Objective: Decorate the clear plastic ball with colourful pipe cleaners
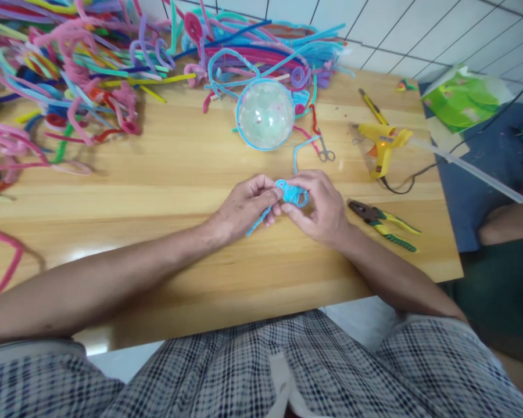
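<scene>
Between my two hands is a small wound bundle of blue pipe cleaner (293,194), with a loop at each end and a loose tail slanting down to the left. My left hand (255,203) pinches its left end between thumb and fingers. On the other side, my right hand (320,206) grips the right end, its fingers curled over the top. Beyond them stands a clear round bowl or dome (265,113) with a blue rim. A bent length of blue pipe cleaner (295,155) and small scissors (326,152) lie between the dome and my right hand.
Heaps of coloured pipe cleaners (78,64) cover the table's left and back. To the right lie a yellow glue gun (384,145) with a glue stick and cord, pliers (383,223) and a yellow cutter (372,105). A green package (462,98) sits past the table's right edge, near another person's arm.
</scene>
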Action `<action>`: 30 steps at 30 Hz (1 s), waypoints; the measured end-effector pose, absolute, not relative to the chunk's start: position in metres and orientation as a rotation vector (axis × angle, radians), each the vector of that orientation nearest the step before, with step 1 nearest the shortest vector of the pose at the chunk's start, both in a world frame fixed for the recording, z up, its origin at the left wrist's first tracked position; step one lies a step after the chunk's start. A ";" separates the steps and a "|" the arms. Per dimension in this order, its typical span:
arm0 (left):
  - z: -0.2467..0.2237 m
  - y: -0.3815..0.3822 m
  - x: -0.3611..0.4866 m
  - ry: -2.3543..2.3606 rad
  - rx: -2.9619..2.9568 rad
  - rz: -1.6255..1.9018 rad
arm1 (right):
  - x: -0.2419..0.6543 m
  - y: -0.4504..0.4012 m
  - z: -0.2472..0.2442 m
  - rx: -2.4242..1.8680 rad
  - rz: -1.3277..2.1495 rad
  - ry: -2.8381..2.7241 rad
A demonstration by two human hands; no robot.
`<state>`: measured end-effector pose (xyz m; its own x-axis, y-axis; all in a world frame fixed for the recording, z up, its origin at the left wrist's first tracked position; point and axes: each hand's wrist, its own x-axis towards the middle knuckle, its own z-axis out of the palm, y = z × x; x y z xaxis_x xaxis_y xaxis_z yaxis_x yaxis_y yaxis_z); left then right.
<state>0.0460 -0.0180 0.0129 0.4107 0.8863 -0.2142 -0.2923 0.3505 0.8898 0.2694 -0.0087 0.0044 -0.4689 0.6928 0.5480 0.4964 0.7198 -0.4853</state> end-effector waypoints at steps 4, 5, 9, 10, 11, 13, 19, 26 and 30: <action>0.008 -0.018 0.047 0.810 0.963 0.899 | 0.271 -0.008 0.004 -0.893 0.034 -2.253; 0.006 -0.018 0.047 0.806 0.987 0.907 | 0.270 -0.009 0.004 -0.912 0.022 -2.249; 0.001 -0.020 0.049 0.781 1.099 0.907 | 0.265 -0.011 0.012 -1.103 0.410 -2.077; 0.000 -0.021 0.050 0.787 1.137 0.904 | 0.264 -0.010 0.015 -1.172 0.623 -1.957; -0.001 -0.022 0.050 0.802 1.176 0.898 | 0.262 -0.008 0.017 -1.225 0.858 -1.803; -0.001 -0.024 0.049 0.846 1.240 0.876 | 0.261 -0.004 0.022 -1.261 1.290 -1.478; 0.005 -0.024 0.049 0.816 1.218 0.846 | 0.259 0.000 0.026 -1.322 1.456 -1.357; 0.007 -0.028 0.052 0.811 1.268 0.908 | 0.252 -0.013 0.033 -1.345 1.236 -1.568; 0.008 -0.029 0.050 0.870 1.343 0.887 | 0.253 -0.016 0.035 -1.327 1.166 -1.633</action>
<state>0.0500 -0.0294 0.0079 0.4208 0.9071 -0.0131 -0.0305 0.0285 0.9991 0.2525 -0.0155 0.0348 -0.2110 0.9774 -0.0101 0.3266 0.0608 -0.9432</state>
